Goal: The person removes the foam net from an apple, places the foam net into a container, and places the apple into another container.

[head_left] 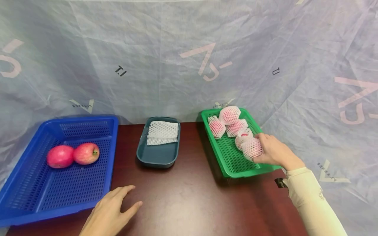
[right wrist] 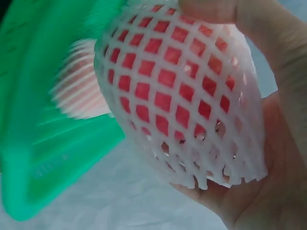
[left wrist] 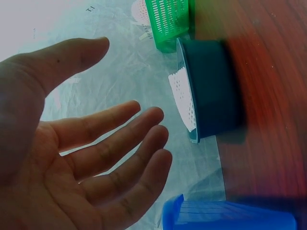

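Observation:
My right hand [head_left: 273, 151] grips an apple in a white foam net [right wrist: 168, 91] at the right side of the green basket [head_left: 225, 162]. Thumb and fingers wrap round it in the right wrist view. Several other netted apples [head_left: 230, 115] lie toward the back of that basket. My left hand [head_left: 110, 209] hovers over the table front with fingers spread and nothing in them; its palm shows in the left wrist view. Nearest to it is the blue basket [head_left: 110, 170], which holds two bare apples, a red one [head_left: 60, 156] and a paler one [head_left: 86, 153].
Between the baskets stands a dark teal tray [head_left: 156, 157] with an empty white foam net [head_left: 163, 132] lying in it. The brown table [head_left: 183, 196] ends at a grey cloth backdrop [head_left: 165, 65] behind and on the right.

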{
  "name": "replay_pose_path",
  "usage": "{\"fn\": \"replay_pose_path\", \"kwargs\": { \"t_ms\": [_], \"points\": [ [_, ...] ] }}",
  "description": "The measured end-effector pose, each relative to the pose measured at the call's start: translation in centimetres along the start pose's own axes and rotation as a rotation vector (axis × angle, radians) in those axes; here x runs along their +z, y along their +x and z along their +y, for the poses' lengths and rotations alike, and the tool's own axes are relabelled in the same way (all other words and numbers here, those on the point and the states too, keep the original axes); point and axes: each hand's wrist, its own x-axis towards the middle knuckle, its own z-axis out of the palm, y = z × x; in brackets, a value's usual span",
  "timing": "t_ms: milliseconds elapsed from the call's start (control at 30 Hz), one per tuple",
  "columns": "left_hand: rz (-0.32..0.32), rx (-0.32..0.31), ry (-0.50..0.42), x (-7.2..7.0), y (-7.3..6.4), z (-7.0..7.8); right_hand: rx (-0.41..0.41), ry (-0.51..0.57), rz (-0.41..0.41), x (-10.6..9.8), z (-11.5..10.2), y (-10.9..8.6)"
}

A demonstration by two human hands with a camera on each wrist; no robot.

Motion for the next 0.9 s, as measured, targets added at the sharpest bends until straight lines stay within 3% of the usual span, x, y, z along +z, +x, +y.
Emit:
{"fn": "replay_pose_path", "kwargs": {
  "t_ms": [233,400,667,900],
  "points": [
    [0.015,-0.004,-0.006,-0.1,-0.2,0.0,-0.158,0.129,0.11,-2.2,-4.8,0.3],
    [0.038,0.013,-0.004,0.0,-0.4,-0.1,-0.206,0.29,0.163,-2.3,-7.4,0.3],
    [0.096,0.039,-0.017,0.0,-0.6,0.1,-0.299,0.451,0.165,-1.3,-10.8,1.0],
    [0.241,0.139,-0.033,0.1,-0.4,0.7,-0.349,0.549,0.129,-0.3,-14.2,2.1]
  ]
}}
